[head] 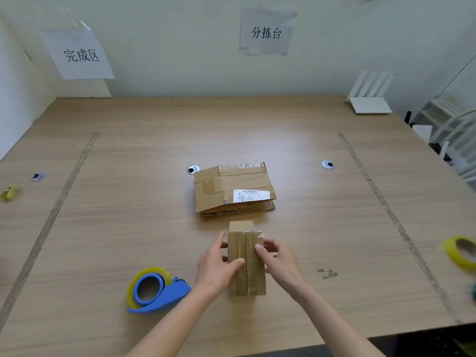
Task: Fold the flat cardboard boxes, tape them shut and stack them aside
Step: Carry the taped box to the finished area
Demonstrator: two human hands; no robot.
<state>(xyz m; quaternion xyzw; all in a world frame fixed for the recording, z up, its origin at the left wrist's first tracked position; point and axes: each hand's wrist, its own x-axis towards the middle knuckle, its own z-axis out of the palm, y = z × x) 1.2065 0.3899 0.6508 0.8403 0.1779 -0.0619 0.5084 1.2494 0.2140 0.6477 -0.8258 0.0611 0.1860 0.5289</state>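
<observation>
While your left hand and right hand clamp curled fingers on the folded box, flat boxes lie beyond it (tape dispenser left).

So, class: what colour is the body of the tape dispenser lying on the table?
Blue, with a yellowish tape roll mounted in it; the tape dispenser shows in the head view.

Bright, even, diffuse light — shadows on the counter are faint and soft. Wide-angle distortion bows its edges and corners — detail is slightly soft throughout, blurrier at the frame margins.
</observation>
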